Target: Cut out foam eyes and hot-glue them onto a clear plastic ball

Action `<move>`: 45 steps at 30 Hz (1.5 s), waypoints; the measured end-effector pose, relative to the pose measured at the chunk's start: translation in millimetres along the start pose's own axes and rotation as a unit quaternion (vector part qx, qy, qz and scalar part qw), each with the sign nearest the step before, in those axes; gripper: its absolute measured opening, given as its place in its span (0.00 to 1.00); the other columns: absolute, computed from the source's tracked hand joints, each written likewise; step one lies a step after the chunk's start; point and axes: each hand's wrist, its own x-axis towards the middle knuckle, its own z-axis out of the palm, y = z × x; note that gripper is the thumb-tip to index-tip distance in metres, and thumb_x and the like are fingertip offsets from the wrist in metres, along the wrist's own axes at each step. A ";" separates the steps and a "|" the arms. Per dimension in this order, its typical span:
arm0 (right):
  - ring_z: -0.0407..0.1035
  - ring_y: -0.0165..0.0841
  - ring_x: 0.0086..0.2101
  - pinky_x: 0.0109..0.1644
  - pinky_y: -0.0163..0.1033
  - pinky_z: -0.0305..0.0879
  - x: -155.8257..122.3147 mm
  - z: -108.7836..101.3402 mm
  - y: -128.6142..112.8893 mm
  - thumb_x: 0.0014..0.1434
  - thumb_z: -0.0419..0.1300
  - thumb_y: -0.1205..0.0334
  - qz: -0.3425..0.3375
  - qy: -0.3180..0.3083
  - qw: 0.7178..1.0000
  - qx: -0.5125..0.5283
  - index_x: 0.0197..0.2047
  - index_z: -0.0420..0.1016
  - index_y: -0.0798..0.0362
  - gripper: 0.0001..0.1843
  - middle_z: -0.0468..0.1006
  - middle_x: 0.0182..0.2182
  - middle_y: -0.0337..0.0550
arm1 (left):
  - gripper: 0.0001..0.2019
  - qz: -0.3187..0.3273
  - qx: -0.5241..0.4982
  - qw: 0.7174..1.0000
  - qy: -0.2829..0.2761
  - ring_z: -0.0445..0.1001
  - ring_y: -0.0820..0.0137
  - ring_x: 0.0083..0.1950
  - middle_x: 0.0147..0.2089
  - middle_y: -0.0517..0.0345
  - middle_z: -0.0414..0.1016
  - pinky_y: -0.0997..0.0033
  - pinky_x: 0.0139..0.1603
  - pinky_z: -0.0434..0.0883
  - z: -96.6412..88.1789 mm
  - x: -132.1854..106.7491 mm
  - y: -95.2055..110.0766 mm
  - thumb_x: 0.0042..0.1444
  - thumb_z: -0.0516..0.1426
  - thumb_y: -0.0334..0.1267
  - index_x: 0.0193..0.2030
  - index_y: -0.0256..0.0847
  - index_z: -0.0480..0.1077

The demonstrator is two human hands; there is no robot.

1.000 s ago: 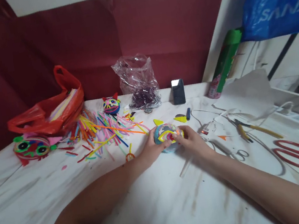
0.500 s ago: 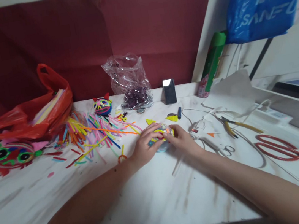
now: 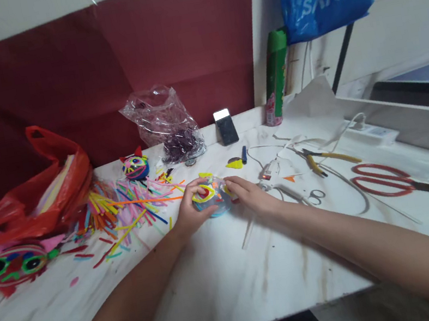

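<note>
Between my hands sits a clear bluish ball [image 3: 219, 204] bearing a yellow-and-red eye shape, low over the table. My left hand [image 3: 190, 210] grips its left side, thumb at the front below the eye shape and fingers over the top. On the opposite side my right hand [image 3: 249, 194] has its fingers curled against the ball; part of the surface there is hidden. Two yellow leaf-shaped pieces lie just behind: one yellow piece [image 3: 234, 165] beside a dark blue stick [image 3: 244, 155], another [image 3: 205, 174] partly behind the ball.
Pipe cleaners [image 3: 139, 201] are heaped left, near a red bag [image 3: 54, 194], a decorated ball [image 3: 135, 166] and a larger mask-like figure [image 3: 15, 266]. On the right lie a glue gun [image 3: 273, 176], pliers [image 3: 333, 155] and red-handled scissors [image 3: 384, 179]. A phone [image 3: 226, 127] leans behind.
The camera view has tilted and shifted. The ball is turned, so the yellow-and-red eye shape now shows at its left. My left fingers have moved from its front to its left side.
</note>
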 end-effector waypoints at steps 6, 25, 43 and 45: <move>0.70 0.37 0.49 0.49 0.41 0.69 8.0 -4.4 6.5 0.61 0.51 0.52 -0.012 0.003 1.000 0.013 0.52 0.71 0.52 0.20 0.76 0.48 0.45 | 0.21 -0.015 -0.007 1.000 -0.009 0.64 0.58 0.63 0.56 0.46 0.68 0.52 0.62 0.59 -1.5 4.3 1.0 0.43 0.68 0.43 0.38 0.42 0.63; 0.73 0.35 0.38 0.38 0.39 0.72 20.8 -142.0 -28.2 0.57 0.57 0.56 -0.111 0.285 0.943 0.129 0.37 0.71 0.53 0.10 0.76 0.39 0.48 | 0.19 -0.035 0.020 0.999 0.000 0.64 0.57 0.62 0.56 0.46 0.68 0.52 0.61 0.60 -2.3 6.9 -0.4 0.44 0.67 0.40 0.38 0.43 0.62; 0.71 0.43 0.38 0.41 0.43 0.64 -22.3 -155.0 35.2 0.57 0.57 0.51 -0.076 0.109 0.887 -0.442 0.35 0.77 0.53 0.15 0.79 0.36 0.52 | 0.19 -0.033 0.000 0.999 0.020 0.66 0.54 0.61 0.55 0.47 0.70 0.46 0.59 0.63 -3.2 8.2 -4.7 0.42 0.69 0.38 0.38 0.44 0.65; 0.69 0.47 0.41 0.40 0.44 0.63 -18.4 -134.2 35.1 0.53 0.61 0.48 -0.069 0.058 0.857 -0.507 0.33 0.76 0.54 0.16 0.78 0.34 0.55 | 0.19 -0.033 -0.010 0.999 0.012 0.67 0.54 0.61 0.56 0.46 0.69 0.48 0.59 0.64 -3.0 6.6 -5.2 0.43 0.68 0.39 0.39 0.43 0.65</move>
